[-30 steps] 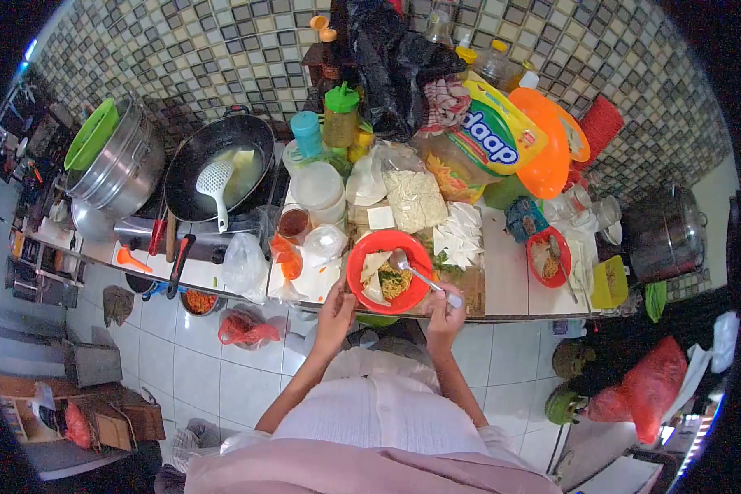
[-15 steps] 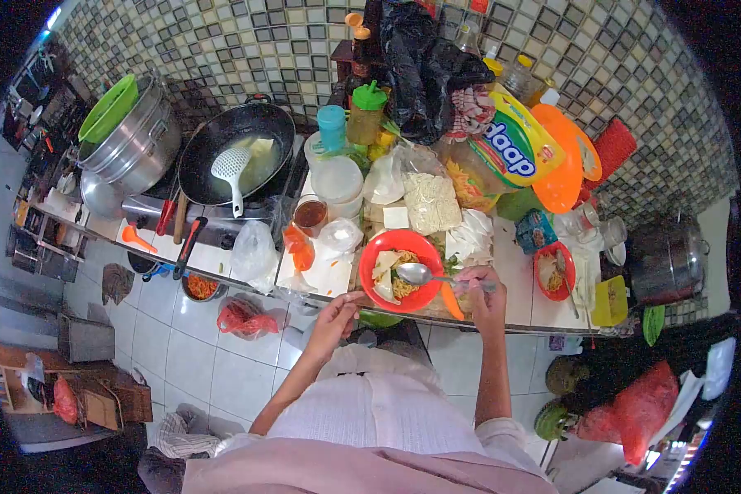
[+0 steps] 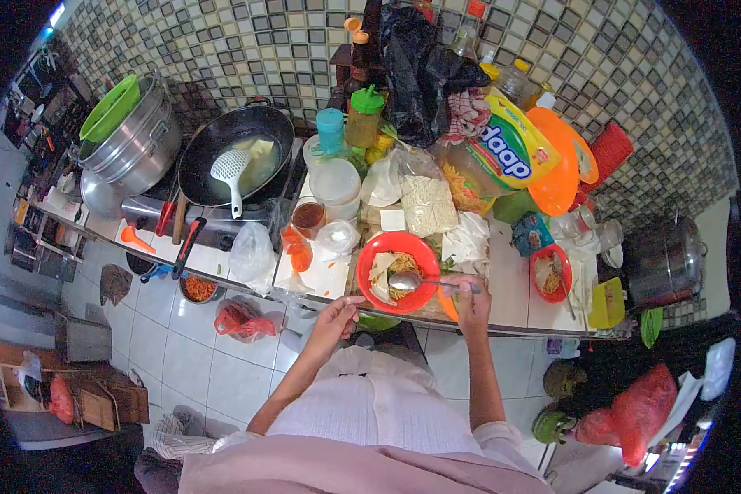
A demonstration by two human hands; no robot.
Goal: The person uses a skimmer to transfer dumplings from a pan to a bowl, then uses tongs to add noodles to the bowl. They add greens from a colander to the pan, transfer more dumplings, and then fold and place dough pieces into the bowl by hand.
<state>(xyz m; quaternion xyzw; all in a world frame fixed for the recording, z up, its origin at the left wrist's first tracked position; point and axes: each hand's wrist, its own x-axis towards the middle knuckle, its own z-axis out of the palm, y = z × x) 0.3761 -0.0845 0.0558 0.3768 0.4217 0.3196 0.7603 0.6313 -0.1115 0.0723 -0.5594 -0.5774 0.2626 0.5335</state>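
Note:
A metal spoon (image 3: 407, 281) is gripped in my right hand (image 3: 473, 306), its handle passing over the rim of a red bowl (image 3: 429, 251). The spoon's head lies over the noodles (image 3: 405, 264) inside the bowl, with pale flat pieces (image 3: 379, 276) to their left. My left hand (image 3: 336, 321) is at the counter's front edge, fingers curled together and fingertips close to the bowl's lower-left rim; what they hold, if anything, does not show. Just below the spoon handle, an orange object (image 3: 448, 304) is partly hidden beside my right hand.
A black wok (image 3: 202, 156) with a white slotted ladle (image 3: 231, 173) sits on the stove at left. Behind the bowl are a pack of dried noodles (image 3: 428, 206) and plastic tubs (image 3: 335, 181). A second red bowl (image 3: 543, 290) stands at right, near a large pot (image 3: 667, 259).
My right hand has moved left and slightly down, carrying the spoon's head further into the bowl over the noodles. My left hand has stayed nearly in place.

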